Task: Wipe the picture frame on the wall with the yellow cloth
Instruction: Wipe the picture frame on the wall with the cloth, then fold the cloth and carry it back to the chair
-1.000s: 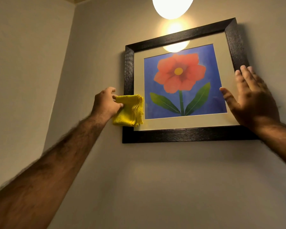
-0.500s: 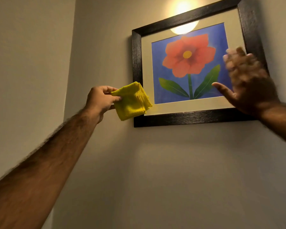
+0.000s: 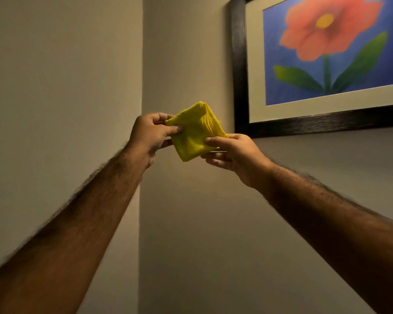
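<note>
Both hands off frame (image 3: pixel 238 71), below its lower-left corner. L hand (image 3: pixel 149 134) & R hand (image 3: pixel 233 152) pinch folded cloth (image 3: pixel 196 132). Risk: folds probably slip apart mid-regrip, cloth drops.

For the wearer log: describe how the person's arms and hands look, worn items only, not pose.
Both forearms are bare and hairy as far as the view reaches; no sleeve shows. The left hand and right hand wear no gloves. No ring, watch or wristband is visible on the fingers or wrists. No markings, tape or bandage can be seen; the light is dim and warm, and the forearm edges are slightly blurred.
</note>
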Tool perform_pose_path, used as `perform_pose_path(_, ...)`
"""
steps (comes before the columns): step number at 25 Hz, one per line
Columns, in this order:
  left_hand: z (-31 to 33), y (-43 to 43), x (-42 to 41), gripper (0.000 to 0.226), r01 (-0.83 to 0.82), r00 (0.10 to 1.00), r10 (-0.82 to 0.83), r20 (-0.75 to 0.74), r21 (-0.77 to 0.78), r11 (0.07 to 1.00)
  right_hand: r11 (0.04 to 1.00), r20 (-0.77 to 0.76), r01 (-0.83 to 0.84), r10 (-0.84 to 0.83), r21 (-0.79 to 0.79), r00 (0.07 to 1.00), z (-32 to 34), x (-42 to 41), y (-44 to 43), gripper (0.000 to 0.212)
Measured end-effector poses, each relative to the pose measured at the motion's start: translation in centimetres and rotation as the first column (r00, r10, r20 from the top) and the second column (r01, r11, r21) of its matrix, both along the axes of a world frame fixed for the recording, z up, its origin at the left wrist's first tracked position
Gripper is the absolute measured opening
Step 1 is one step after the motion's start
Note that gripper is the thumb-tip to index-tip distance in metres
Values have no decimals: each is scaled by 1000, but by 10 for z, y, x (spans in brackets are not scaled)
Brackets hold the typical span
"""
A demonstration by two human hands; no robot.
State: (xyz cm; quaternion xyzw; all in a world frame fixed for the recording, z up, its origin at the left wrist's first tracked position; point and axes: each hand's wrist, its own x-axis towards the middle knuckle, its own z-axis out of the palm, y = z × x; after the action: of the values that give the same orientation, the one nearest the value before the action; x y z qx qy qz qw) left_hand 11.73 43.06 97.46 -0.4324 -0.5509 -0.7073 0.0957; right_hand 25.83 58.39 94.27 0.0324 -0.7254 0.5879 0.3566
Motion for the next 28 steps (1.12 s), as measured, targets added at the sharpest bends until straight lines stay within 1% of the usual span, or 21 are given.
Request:
perform_pose_path(2,-23,-24,-18,25,41,996,-39,79,-22,999,995,21,-35,37,-89,999,-17,-24,-9,30)
perform_pose_path(5,-65,-63,-47,25,73,976,-63,207,-42,996,976,125,-115,139,-186,982,-47,-63,-29,26)
perform_pose_path(7,-99,-86,-68,25,61,963,-39,267,-76,995,971,200,-147,184,-186,962,-73,-92,-44,27)
perform_pose_path(10,-159,-116,-97,32,41,930,-1,368,-99,994,979,301,-153,187,-134,935,-117,-136,-70,32)
perform_pose_path(12,-209,-136,-114,41,55,872,0,489,-98,994,970,362,-177,227,-167,904,-152,-169,-88,42)
perform_pose_path(13,-239,-147,-121,41,82,829,-12,559,-101,991,963,393,-199,257,-184,883,-172,-185,-98,45)
perform_pose_path(14,-267,-154,-125,36,107,785,-20,619,-104,989,958,423,-214,276,-190,863,-191,-199,-105,46)
perform_pose_path(16,-332,-179,-138,20,61,720,30,694,-106,993,940,502,-262,339,-220,795,-242,-235,-130,45)
perform_pose_path(18,-390,-204,-149,16,-28,678,118,725,-135,990,926,586,-285,379,-249,717,-292,-263,-151,42)
perform_pose_path(20,-447,-235,-157,17,-81,612,205,763,-198,977,912,662,-310,408,-268,629,-348,-292,-177,40)
perform_pose_path(23,-531,-277,-164,22,-106,491,297,819,-282,954,910,762,-325,399,-259,510,-437,-325,-215,46)
perform_pose_path(24,-560,-289,-166,25,-115,443,321,837,-301,946,909,789,-323,397,-264,469,-468,-334,-229,44)
perform_pose_path(26,-617,-309,-167,31,-134,342,368,865,-343,930,900,828,-325,407,-291,385,-532,-349,-255,31)
perform_pose_path(28,-669,-325,-162,33,-131,247,384,890,-362,923,888,850,-320,427,-331,307,-591,-357,-275,30)
